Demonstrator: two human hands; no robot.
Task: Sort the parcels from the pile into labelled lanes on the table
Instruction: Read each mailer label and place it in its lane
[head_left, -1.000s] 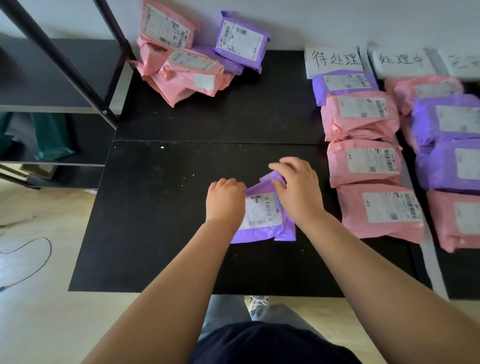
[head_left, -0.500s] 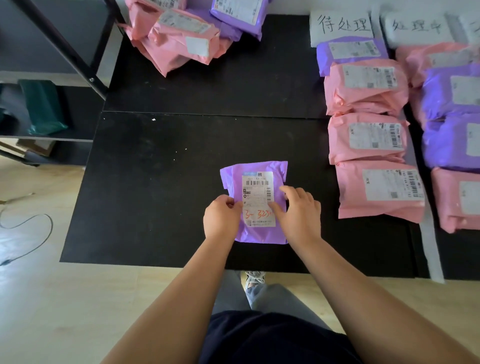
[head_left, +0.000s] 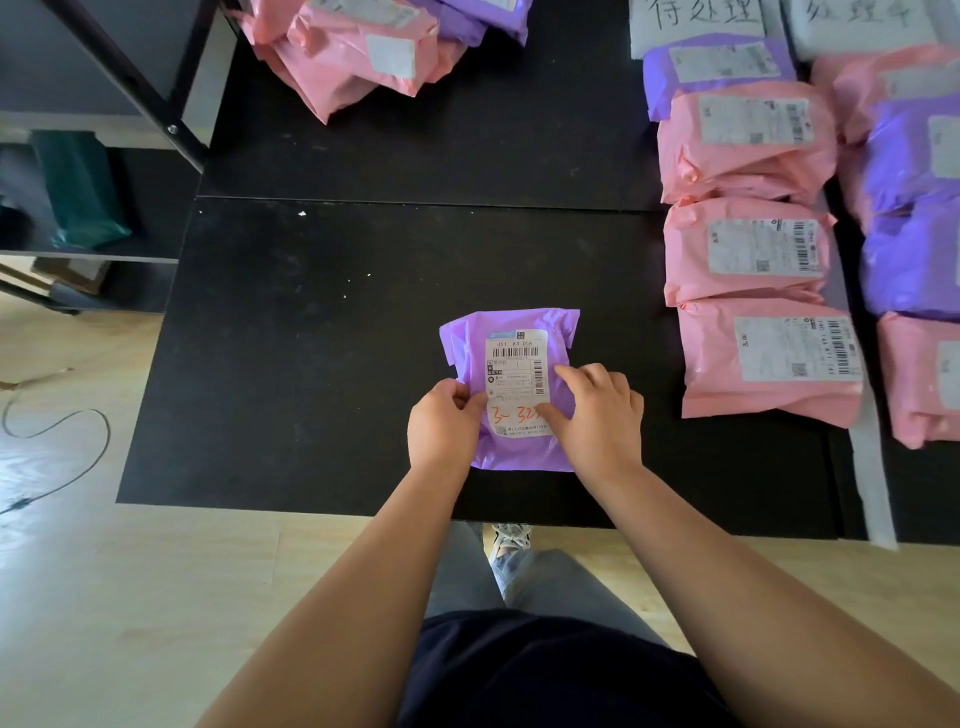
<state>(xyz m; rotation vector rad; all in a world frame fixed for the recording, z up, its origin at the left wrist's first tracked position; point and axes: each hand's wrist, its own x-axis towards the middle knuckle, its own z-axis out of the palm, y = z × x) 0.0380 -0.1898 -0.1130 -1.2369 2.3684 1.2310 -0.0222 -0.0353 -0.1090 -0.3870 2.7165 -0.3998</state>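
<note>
Table (head_left: 311, 338): parcel (head_left: 511, 371) between both hands (head_left: 445, 425) (head_left: 600, 415)

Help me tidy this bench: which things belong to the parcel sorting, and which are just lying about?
Job: purple parcel held by left hand and right hand; unsorted pile; sorted lanes; lane labels; table.
Lying about: green bag on the shelf; cable on the floor.
</note>
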